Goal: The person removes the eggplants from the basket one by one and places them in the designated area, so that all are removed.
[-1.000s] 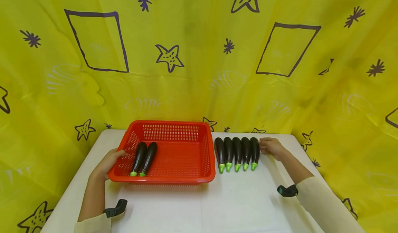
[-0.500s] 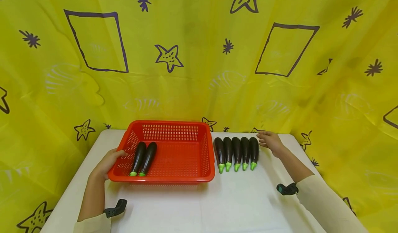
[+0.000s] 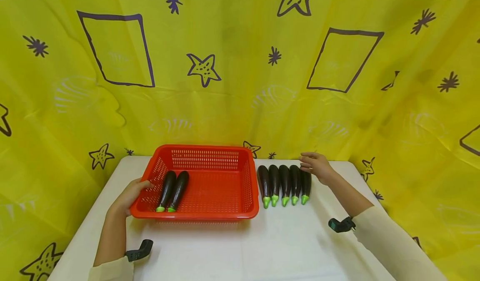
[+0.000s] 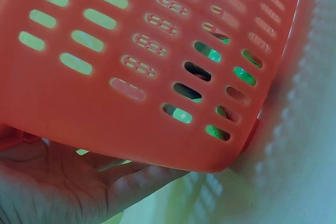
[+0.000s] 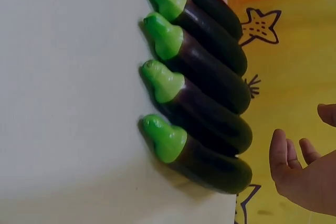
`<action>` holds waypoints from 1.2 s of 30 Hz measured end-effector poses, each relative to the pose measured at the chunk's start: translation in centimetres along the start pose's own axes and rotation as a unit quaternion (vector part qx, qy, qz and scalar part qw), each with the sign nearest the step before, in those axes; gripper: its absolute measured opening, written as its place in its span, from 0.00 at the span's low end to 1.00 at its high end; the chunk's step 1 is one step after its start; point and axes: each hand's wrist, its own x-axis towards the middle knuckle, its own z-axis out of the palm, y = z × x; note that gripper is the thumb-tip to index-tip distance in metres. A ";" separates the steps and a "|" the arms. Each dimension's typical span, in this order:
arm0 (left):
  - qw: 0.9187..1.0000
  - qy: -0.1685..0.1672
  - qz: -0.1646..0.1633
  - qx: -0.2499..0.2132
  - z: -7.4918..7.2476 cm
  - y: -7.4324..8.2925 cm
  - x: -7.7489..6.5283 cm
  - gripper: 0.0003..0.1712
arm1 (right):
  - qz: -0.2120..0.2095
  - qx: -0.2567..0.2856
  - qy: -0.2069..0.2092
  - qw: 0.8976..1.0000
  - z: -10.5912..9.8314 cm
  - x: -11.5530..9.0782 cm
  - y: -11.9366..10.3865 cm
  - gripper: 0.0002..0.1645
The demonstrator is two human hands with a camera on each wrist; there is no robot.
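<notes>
My left hand [image 3: 128, 197] grips the left side of a red plastic basket [image 3: 210, 216], thumb over the rim; in the left wrist view the palm and fingers [image 4: 142, 182] lie along its outside. Inside the basket, at its left, two dark eggplants [image 3: 180, 191] with green stem ends lie side by side. To the basket's right, several eggplants [image 3: 286, 185] stand in a tight row on the table. My right hand [image 3: 316, 165] hovers over the top of the row's right end, its fingers extended and holding nothing. In the right wrist view the fingers [image 5: 278, 156] are apart from the nearest eggplant [image 5: 210, 166].
A white table [image 3: 285, 247] carries the basket and the row. Behind it hangs a yellow curtain [image 3: 232, 106] with drawn stars and shapes, close to the table's back edge. Each wrist wears a black device, such as the right one [image 3: 341, 225].
My right hand has lifted from beside the rightmost eggplant and moved left, over the row's right end. The left hand and basket stay in place.
</notes>
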 end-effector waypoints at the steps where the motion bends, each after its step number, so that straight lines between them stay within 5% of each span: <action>1: 1.000 0.000 0.001 -0.001 0.0 0.0 0.0 0.33 | 0.002 0.005 -0.004 1.000 0.2 0.1 -0.1 0.37; 12: 1.000 -0.002 0.013 -0.007 0.1 0.1 -0.1 0.32 | 0.005 0.052 -0.053 0.997 3.2 0.2 -1.8 0.37; 36: 1.000 -0.003 0.006 -0.011 0.2 0.1 -0.2 0.33 | 0.003 0.046 -0.122 0.991 9.5 1.1 -4.9 0.30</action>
